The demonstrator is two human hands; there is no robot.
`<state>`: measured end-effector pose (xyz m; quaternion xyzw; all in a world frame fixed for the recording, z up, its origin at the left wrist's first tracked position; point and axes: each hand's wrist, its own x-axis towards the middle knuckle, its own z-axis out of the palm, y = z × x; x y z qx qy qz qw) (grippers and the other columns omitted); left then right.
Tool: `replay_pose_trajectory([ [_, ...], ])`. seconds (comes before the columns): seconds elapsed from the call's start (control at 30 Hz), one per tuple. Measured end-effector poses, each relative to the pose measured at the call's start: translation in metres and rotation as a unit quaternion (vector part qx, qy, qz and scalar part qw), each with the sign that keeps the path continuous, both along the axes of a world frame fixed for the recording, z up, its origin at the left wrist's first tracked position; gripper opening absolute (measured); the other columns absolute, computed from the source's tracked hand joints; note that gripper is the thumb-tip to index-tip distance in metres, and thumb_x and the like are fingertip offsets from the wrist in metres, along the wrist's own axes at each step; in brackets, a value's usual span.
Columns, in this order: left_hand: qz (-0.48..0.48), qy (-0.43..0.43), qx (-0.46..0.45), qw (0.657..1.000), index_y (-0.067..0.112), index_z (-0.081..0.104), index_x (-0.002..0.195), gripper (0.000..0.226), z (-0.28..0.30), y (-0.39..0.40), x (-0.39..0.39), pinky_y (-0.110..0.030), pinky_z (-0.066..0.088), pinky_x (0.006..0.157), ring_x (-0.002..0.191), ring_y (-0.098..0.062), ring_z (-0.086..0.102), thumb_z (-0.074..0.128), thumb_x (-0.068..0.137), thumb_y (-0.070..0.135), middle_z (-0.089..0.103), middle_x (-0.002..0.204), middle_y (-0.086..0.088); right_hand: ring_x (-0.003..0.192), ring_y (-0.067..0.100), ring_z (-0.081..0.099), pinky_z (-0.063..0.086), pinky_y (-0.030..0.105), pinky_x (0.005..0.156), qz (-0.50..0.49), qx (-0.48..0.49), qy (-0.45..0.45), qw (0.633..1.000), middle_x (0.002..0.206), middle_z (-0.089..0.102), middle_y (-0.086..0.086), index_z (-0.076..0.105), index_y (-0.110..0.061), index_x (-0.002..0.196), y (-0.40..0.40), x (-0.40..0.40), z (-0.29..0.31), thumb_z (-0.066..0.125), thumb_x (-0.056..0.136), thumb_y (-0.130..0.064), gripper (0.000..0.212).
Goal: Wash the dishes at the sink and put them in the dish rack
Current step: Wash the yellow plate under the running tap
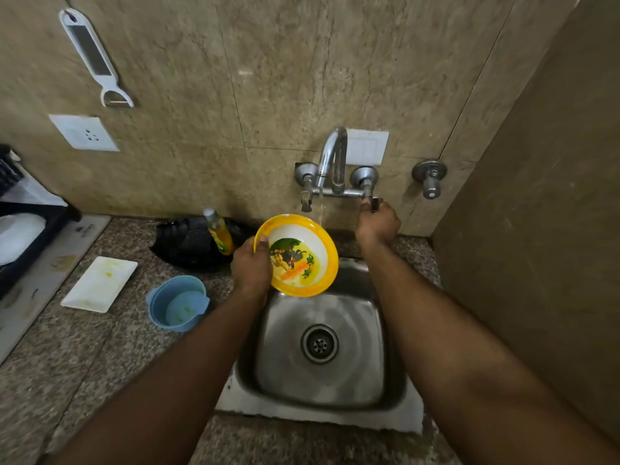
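Note:
My left hand grips the left rim of a yellow bowl with a cartoon picture inside, held tilted above the back of the steel sink. A thin stream of water falls from the chrome tap just past the bowl's far rim. My right hand is closed around the tap's right handle. A white rectangular plate with yellow smears and a blue cup sit on the counter left of the sink. The black dish rack stands at the far left.
A yellow dish-soap bottle stands by a black item behind the sink. A white peeler and a socket are on the wall. A stone side wall closes in on the right. A white dish lies in the rack.

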<state>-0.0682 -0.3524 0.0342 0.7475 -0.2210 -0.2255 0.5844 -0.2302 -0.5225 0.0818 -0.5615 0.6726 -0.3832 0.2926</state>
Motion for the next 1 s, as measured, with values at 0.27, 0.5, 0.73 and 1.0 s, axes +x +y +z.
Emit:
replay_pose_trajectory([
  [0.27,-0.009,0.030,0.003,0.999,0.018,0.074,0.101,0.048,0.001,-0.006,-0.011,-0.055,0.059,0.090,0.095,-0.030,0.073,0.052,0.088,0.059,0.077,0.096,-0.008,0.103,0.038,0.067,0.046,0.036,0.081,0.020,-0.014,0.026,0.999,0.106,0.074,0.019,0.073,-0.006,0.101,-0.007,-0.006,-0.008,0.057,0.102,-0.035,0.033],
  [0.5,0.001,0.033,-0.009,0.999,0.019,0.074,0.098,0.034,0.012,0.003,-0.017,-0.055,0.059,0.088,0.094,-0.032,0.073,0.053,0.095,0.046,0.076,0.092,-0.008,0.102,0.033,0.071,0.053,0.034,0.086,0.043,0.080,0.020,0.996,0.105,0.077,0.012,0.077,-0.009,0.105,0.013,-0.001,-0.017,0.071,0.087,-0.048,0.044],
  [0.73,-0.028,0.018,0.036,0.999,0.022,0.075,0.093,0.042,-0.001,0.013,-0.001,-0.057,0.060,0.084,0.089,-0.033,0.073,0.054,0.085,0.058,0.076,0.092,-0.009,0.081,0.028,0.073,0.061,0.058,0.076,0.167,0.235,-0.101,0.952,0.091,0.077,0.018,0.076,-0.005,0.087,0.063,0.013,-0.069,0.075,0.086,-0.050,0.046],
  [1.0,0.019,0.027,0.084,0.996,0.009,0.075,0.112,0.033,0.009,0.024,0.012,-0.049,0.058,0.090,0.096,-0.036,0.070,0.057,0.102,0.034,0.074,0.102,-0.016,0.102,0.036,0.070,0.058,0.053,0.084,0.318,0.329,-0.155,0.876,0.111,0.072,0.018,0.070,-0.008,0.120,0.072,0.011,-0.049,0.051,0.104,-0.009,0.024],
])
